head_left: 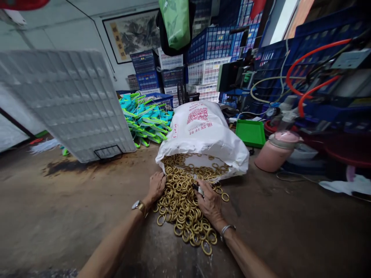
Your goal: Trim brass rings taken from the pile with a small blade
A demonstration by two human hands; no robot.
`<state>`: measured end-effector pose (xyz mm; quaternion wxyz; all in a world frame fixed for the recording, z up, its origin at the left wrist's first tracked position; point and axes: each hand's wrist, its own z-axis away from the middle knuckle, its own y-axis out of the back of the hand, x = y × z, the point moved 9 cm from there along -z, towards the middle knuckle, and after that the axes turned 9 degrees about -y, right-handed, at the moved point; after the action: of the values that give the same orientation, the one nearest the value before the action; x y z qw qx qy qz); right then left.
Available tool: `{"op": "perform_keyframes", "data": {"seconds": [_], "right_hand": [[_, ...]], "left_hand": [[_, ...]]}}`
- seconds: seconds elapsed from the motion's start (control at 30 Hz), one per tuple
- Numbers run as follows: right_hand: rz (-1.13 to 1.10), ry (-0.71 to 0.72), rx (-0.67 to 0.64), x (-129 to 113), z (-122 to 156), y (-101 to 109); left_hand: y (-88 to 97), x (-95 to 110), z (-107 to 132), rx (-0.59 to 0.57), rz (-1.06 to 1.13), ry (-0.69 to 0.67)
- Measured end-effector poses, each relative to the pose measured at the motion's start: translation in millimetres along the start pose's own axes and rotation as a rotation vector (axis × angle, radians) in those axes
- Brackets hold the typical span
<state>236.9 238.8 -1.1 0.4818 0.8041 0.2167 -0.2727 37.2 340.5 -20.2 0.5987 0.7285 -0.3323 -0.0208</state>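
A white woven sack (203,131) with red print lies on its side, its mouth facing me. Brass-coloured rings (182,208) spill out of it in a heap on the table, and more rings show inside. At the left corner of the mouth, my left hand (157,186) has its fingers curled against the sack's edge, beside the rings. My right hand (209,202) is over the right side of the heap, fingers bent, with a small black and white object (198,189) at its thumb side. What that object is cannot be made out.
Turquoise and green plastic hangers (146,119) are piled behind left, by an upright pale ribbed panel (66,104). A green tray (251,133) and pink jug (276,150) stand to the right. Stacked crates (208,71) fill the back; orange hoses (301,92) hang right.
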Motion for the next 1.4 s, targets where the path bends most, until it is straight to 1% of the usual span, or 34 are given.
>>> {"op": "perform_keyframes", "data": {"seconds": [0.2,0.37,0.5,0.6,0.67,0.73,0.77,0.83,0.87,0.93,1.07,1.17,1.27,1.33,1.4], "right_hand": [[0.027,0.039,-0.104,-10,4,-4],[0.111,0.08,-0.18,-27,4,-12],[0.256,0.164,-0.263,-47,7,-17],[0.263,0.212,-0.251,-54,12,-6],[0.236,0.195,-0.205,-44,15,9],[0.258,0.113,-0.146,-19,16,28],[0.3,0.046,-0.127,-3,16,37],[0.447,-0.177,-0.078,37,15,57],[0.482,-0.226,-0.066,50,16,64],[0.516,-0.252,-0.074,62,15,69],[0.557,-0.236,-0.146,60,13,60],[0.589,-0.254,-0.169,58,10,56],[0.614,-0.246,-0.197,56,10,56],[0.633,-0.228,-0.222,56,13,57],[0.652,-0.212,-0.239,55,18,58]], "left_hand": [[-2.6,28,28,0.033,0.105,-0.044],[2.3,45,40,0.096,0.221,-0.057],[15.7,48,42,0.154,0.355,-0.047],[27.0,40,45,0.219,0.458,-0.019],[32.8,30,51,0.274,0.515,0.017],[36.3,21,59,0.324,0.562,0.063],[37.4,17,65,0.344,0.582,0.088],[39.3,12,80,0.372,0.614,0.132],[40.3,11,88,0.382,0.627,0.149],[42.5,13,106,0.392,0.645,0.168],[45.2,29,140,0.384,0.644,0.156],[42.0,45,159,0.374,0.611,0.124],[37.4,61,172,0.366,0.494,0.055],[35.4,70,176,0.362,0.391,0.007],[34.8,76,177,0.351,0.34,-0.024]]}}
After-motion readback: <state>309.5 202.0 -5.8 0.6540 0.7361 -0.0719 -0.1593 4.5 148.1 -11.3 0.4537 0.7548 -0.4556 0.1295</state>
